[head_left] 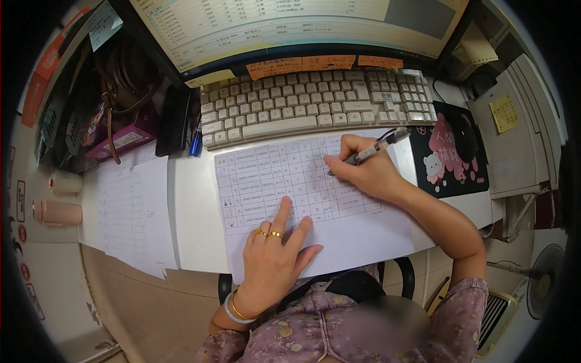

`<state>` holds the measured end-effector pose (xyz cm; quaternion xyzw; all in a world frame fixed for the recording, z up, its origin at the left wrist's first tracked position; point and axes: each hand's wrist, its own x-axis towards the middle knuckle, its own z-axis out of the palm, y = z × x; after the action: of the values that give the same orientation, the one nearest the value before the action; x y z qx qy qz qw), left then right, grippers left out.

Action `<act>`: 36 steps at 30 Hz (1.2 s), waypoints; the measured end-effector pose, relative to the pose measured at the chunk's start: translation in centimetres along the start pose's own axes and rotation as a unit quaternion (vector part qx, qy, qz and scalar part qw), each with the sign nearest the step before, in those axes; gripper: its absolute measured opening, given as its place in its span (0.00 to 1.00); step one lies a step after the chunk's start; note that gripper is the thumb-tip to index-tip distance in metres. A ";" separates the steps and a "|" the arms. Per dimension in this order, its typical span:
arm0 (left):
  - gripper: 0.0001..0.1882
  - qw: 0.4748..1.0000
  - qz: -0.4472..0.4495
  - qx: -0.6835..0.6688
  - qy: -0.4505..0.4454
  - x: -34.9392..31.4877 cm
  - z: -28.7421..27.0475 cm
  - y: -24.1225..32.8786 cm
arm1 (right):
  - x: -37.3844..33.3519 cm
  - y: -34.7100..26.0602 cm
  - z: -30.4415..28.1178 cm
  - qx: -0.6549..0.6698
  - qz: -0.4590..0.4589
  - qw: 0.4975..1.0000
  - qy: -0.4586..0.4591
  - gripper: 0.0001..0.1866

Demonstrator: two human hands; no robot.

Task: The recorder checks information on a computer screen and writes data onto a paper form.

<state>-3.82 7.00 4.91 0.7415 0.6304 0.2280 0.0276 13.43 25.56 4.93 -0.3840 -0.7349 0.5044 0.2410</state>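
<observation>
A white sheet printed with a table (339, 242) lies on the desk below the keyboard, with some handwriting in its right-hand columns. My right hand (369, 169) rests on the sheet's upper right part, fingers closed round a pen (387, 140) with a clear barrel and dark grip. The pen's tip is down at the table's cells, partly hidden by my fingers. My left hand (272, 251) lies on the lower middle of the sheet, fingers spread, the index fingertip touching a row. It wears gold rings, and bangles circle the wrist.
A beige keyboard (296, 103) stands beyond the sheet, under a lit monitor (290, 30) with orange notes. On the right is a black mouse (465, 142) on a pink-and-black mouse pad (448, 175). More printed papers (130, 212), a blue pen (195, 144) and a pink cup (57, 212) are on the left.
</observation>
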 end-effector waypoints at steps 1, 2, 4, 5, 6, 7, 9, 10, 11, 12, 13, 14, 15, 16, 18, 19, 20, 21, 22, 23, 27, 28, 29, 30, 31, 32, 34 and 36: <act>0.27 1.000 0.000 0.001 0.001 0.0 0.0 0.0 | 0.0 0.0 -0.1 0.001 -0.001 1.000 0.000 0.16; 0.27 1.000 -0.002 0.004 0.001 0.0 0.0 0.0 | 0.2 0.1 -0.2 0.051 0.013 0.999 0.009 0.16; 0.27 1.000 -0.004 0.002 0.004 -0.2 0.1 -0.1 | 0.2 0.2 -0.4 0.104 0.024 0.994 0.014 0.16; 0.27 1.000 -0.007 0.007 0.004 -0.2 0.2 -0.1 | 0.1 0.3 -0.5 0.105 0.023 0.994 0.018 0.15; 0.27 1.000 -0.003 0.001 0.007 -0.1 0.3 -0.1 | 0.0 0.2 -0.6 0.106 0.021 0.994 0.022 0.15; 0.27 1.000 0.001 -0.004 0.010 -0.1 0.3 -0.1 | -0.1 -0.1 -0.9 0.086 0.035 0.996 0.009 0.14; 0.27 1.000 0.000 -0.008 0.002 -0.1 0.2 -0.2 | -0.3 -0.1 -0.9 0.088 0.021 0.996 0.004 0.13; 0.26 1.000 0.003 -0.017 -0.006 0.0 0.2 -0.2 | -0.3 0.0 -0.9 0.088 0.010 0.996 0.003 0.13; 0.26 1.000 0.002 -0.015 -0.005 0.0 0.1 -0.3 | -0.3 0.2 -1.2 0.080 0.000 0.997 -0.006 0.10; 0.27 1.000 -0.003 -0.022 -0.010 0.0 0.0 -0.4 | -0.4 0.1 -1.3 0.080 -0.001 0.997 -0.006 0.10; 0.28 0.999 -0.007 -0.029 -0.015 0.0 0.0 -0.5 | -0.4 0.1 -1.4 0.058 -0.022 0.998 0.000 0.09; 0.28 0.999 -0.007 -0.028 -0.014 0.1 0.0 -0.6 | -0.4 0.0 -1.5 0.036 -0.043 0.998 0.007 0.08; 0.28 1.000 -0.004 -0.025 -0.008 0.2 0.1 -0.7 | -0.5 0.0 -1.7 0.036 -0.044 0.998 0.007 0.08; 0.29 1.000 0.000 -0.023 -0.002 0.3 0.1 -0.8 | -0.6 -0.1 -2.1 0.003 -0.038 0.999 -0.005 0.08; 0.31 1.000 -0.010 -0.020 -0.004 0.5 0.0 -0.7 | -0.8 -0.7 -2.6 -0.030 -0.033 0.999 -0.017 0.09; 0.32 1.000 -0.021 -0.018 -0.008 0.6 0.0 -0.7 | -1.0 -1.6 -3.1 0.004 0.017 0.999 -0.042 0.10; 0.32 1.000 -0.021 -0.018 -0.007 0.7 -0.1 -0.7 | -1.3 -2.4 -3.5 0.037 0.068 0.995 -0.068 0.11; 0.34 1.000 -0.017 -0.002 -0.014 0.8 -0.1 -0.6 | -1.4 -3.0 -3.8 0.037 0.067 0.995 -0.069 0.11; 0.35 1.000 -0.013 0.015 -0.021 0.9 -0.1 -0.5 | -1.6 -3.4 -4.2 0.006 0.066 0.995 -0.069 0.12; 0.35 1.000 -0.013 0.015 -0.020 1.0 0.0 -0.3 | -1.8 -3.5 -4.5 -0.025 0.066 0.995 -0.067 0.13; 0.37 0.999 -0.007 0.040 -0.009 0.9 0.6 -0.2 | -2.1 -2.5 -6.8 -0.025 -0.079 0.996 0.012 0.14; 0.37 0.999 -0.006 0.046 -0.005 0.8 0.6 -0.2 | -2.0 -2.4 -7.6 -0.025 -0.080 0.996 0.010 0.14; 0.37 0.999 -0.006 0.046 -0.006 0.9 0.7 -0.3 | -2.0 -2.3 -8.4 -0.064 -0.100 0.992 0.031 0.14; 0.37 0.999 -0.004 0.038 -0.005 1.0 0.7 -0.3 | -2.0 -2.2 -9.3 -0.105 -0.120 0.986 0.052 0.14; 0.37 1.000 -0.003 0.031 -0.005 1.1 0.7 -0.4 | -1.8 -1.6 -10.2 -0.107 -0.120 0.986 0.051 0.14; 0.37 0.999 -0.005 0.032 -0.004 1.2 0.7 -0.4 | -1.6 -0.6 -11.2 -0.139 -0.127 0.978 0.090 0.15; 0.36 1.000 0.001 0.015 0.007 1.4 0.7 -0.4 | -2.1 0.1 -12.7 -0.182 -0.134 0.965 0.134 0.15; 0.36 1.000 -0.007 0.021 0.011 1.4 0.7 -0.4 | -2.3 1.1 -13.3 -0.169 -0.058 0.958 0.225 0.15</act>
<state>-3.80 8.59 4.56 0.7350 0.6406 0.2223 0.0066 24.95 31.29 8.98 -0.4793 -0.7570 0.2588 0.3608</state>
